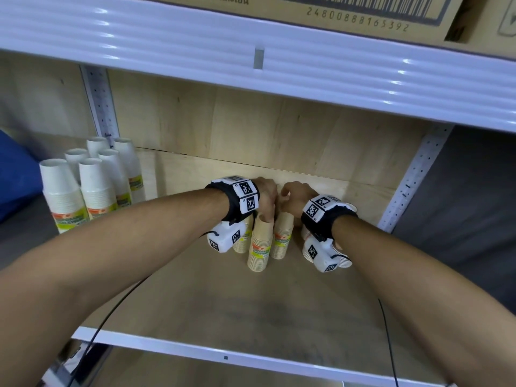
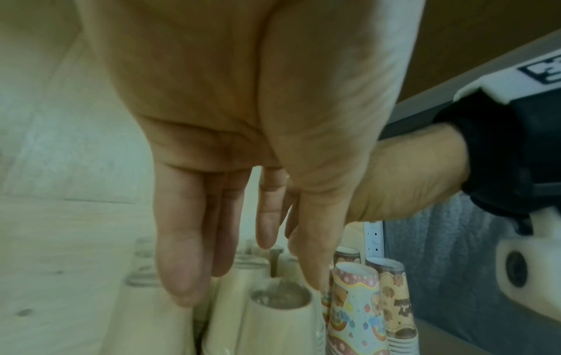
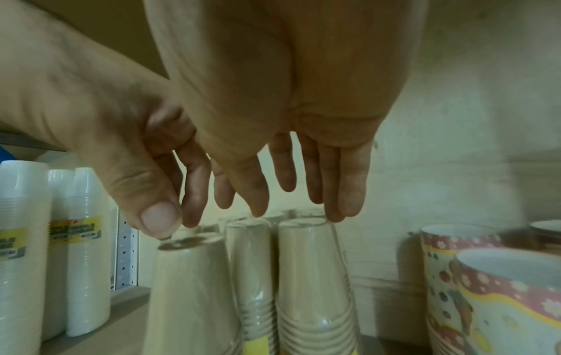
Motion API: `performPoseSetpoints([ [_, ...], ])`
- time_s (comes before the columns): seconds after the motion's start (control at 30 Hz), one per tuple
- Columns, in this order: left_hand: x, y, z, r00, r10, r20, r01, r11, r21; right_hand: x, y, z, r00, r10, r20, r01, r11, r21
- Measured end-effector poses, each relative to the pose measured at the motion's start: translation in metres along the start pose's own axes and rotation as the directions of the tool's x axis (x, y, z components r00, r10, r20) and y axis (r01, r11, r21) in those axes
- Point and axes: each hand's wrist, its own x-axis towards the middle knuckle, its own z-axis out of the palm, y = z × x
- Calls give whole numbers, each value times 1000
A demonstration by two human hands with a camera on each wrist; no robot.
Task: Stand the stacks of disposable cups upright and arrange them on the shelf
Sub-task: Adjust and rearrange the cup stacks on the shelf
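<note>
Several stacks of brown paper cups [image 1: 261, 247] stand upside down, upright and close together, at the middle back of the wooden shelf [image 1: 223, 303]. Both hands hover over their tops. In the left wrist view my left hand [image 2: 230, 252] points straight, relaxed fingers down at the brown stacks [image 2: 273, 319]. In the right wrist view its thumb touches the top of the front stack [image 3: 188, 288]. My right hand [image 3: 300, 192] hangs beside it with straight fingers, its fingertips brushing the top of another stack [image 3: 312, 276]. Neither hand grips anything.
Several white cup stacks [image 1: 95, 185] stand upright at the shelf's left end. Patterned cup stacks [image 3: 485, 288] stand to the right of the brown ones, mostly hidden behind my right wrist in the head view. Another shelf [image 1: 251, 57] holding a cardboard box hangs close overhead.
</note>
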Motion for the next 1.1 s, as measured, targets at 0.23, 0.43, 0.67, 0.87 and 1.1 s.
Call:
performPoseSetpoints([
  [0.23,-19,-16,-25,999,-16,-48,12,997,-75,-7,-22,-14,998,27,-51,-24,998,62],
  [0.43,-41,-41,-39,995,-76,-66,66,988,-141,-12,-47,-18,999,-3,-37,6,998,60],
  [0.67,-82,-89,-81,972,-188,-138,175,979,-103,-2,-116,-21,982,-167,-83,173,982,71],
  [0.87,-128,-150,-116,919,-318,-234,288,945,-151,6,-191,-12,949,-309,-65,315,942,118],
  [1.1,-182,-221,-130,836,-443,-323,410,897,-167,4,-272,-1,879,-469,-86,477,863,165],
])
